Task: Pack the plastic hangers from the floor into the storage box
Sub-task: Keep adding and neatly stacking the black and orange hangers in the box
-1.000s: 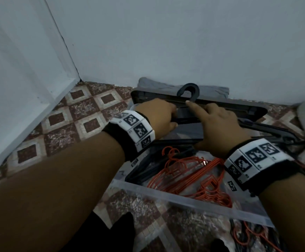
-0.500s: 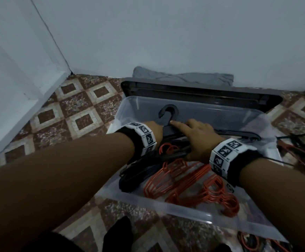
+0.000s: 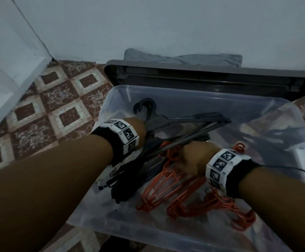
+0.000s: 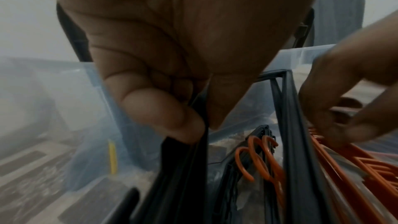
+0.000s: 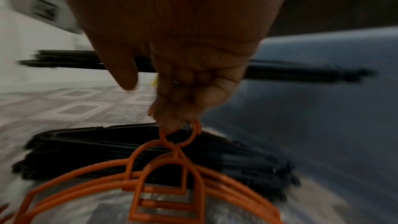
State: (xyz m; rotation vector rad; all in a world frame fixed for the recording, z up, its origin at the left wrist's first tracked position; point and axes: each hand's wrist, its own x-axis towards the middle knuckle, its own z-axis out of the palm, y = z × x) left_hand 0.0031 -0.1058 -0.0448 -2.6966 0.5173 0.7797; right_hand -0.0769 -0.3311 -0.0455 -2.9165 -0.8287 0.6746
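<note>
Inside a clear plastic storage box (image 3: 111, 99) on a patterned tile floor (image 3: 53, 110), both hands are busy with hangers. The left hand (image 3: 139, 128) has its fingers curled round a bundle of black hangers (image 3: 184, 122), near the hook end; the left wrist view shows thumb and fingers pinching a black bar (image 4: 202, 139). The bundle lies slanted across the box, its hook pointing to the far wall of the box. The right hand (image 3: 193, 157) is curled too — in the right wrist view its fingertips (image 5: 170, 118) pinch the hooks of the orange hangers (image 5: 168, 173), which hang below them. More orange hangers (image 3: 193, 197) lie on the box bottom, beside a second stack of black hangers (image 3: 128, 182). Each wrist wears a white band with black square marker patterns (image 3: 126, 133); the tiny writing beside them is too small to read. Behind the box stands its dark lid (image 3: 202, 75), and behind that a grey folded cloth (image 3: 184, 58) lies against the wall.
</note>
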